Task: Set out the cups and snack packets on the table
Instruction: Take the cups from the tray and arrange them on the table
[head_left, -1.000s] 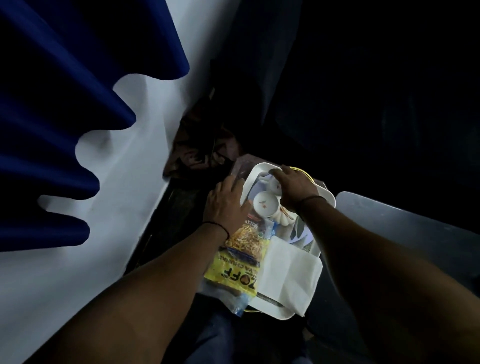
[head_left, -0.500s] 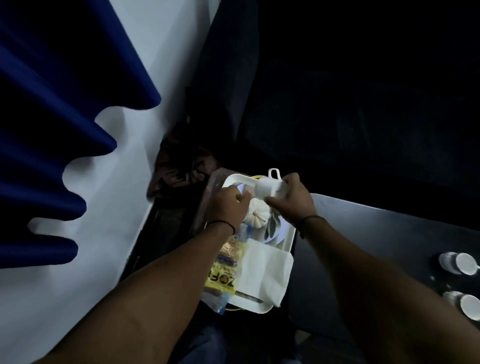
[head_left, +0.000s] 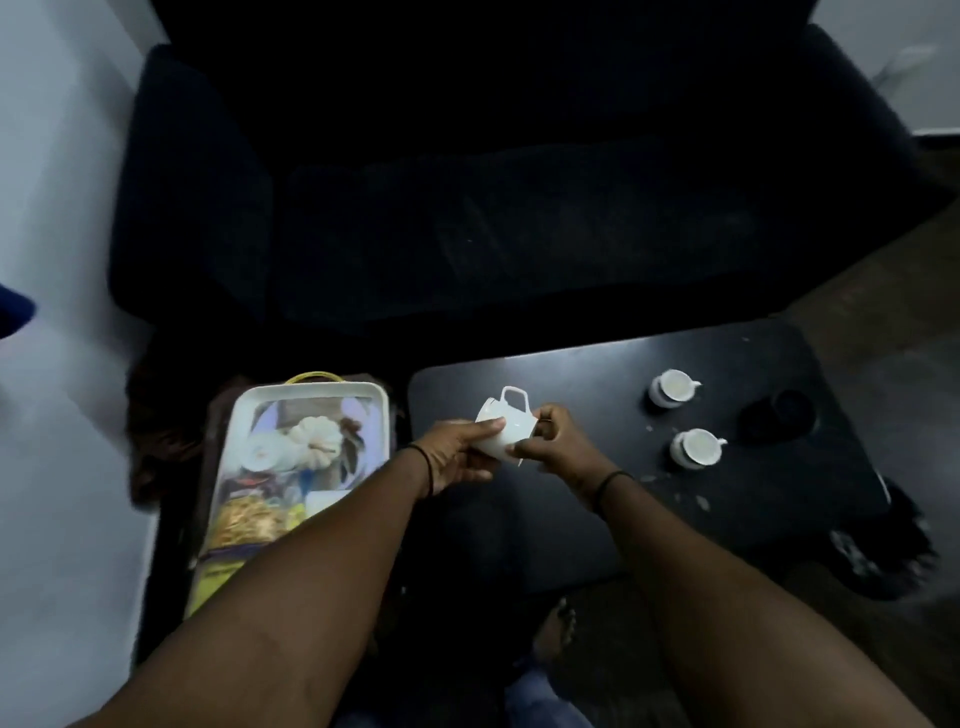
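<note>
We hold a white cup (head_left: 503, 427) in both hands just above the near left part of the dark tabletop (head_left: 597, 499), beside the white tray (head_left: 236, 452) that sits to our left. The cup lies tipped on its side, its squared handle pointing up and away from us. Our left hand (head_left: 457, 457) curls its fingers (head_left: 485, 428) against the left side of the cup, and our right hand (head_left: 558, 441) curls round the other side, its fingers pinching the wall near the handle. Whether this is one cup or two nested ones we cannot tell; the outline looks doubled but blurred. Two more cups already stand on the tabletop to the right, the far cup (head_left: 670, 387) and the near cup (head_left: 696, 448), close together and well apart from our hands. A yellow snack packet (head_left: 249, 525) still lies in the tray, with another cup (head_left: 262, 451) and a pale ridged thing (head_left: 316, 434) we cannot identify. We judge the cup light, rigid, smooth and breakable: the glaze will slip under loose fingers, and a knock against the hard tabletop could chip it. The safest hold seems to be round the body with the thumb opposite the fingers, or through the handle, turning it upright before we lower it gently onto its base near the other two.
</note>
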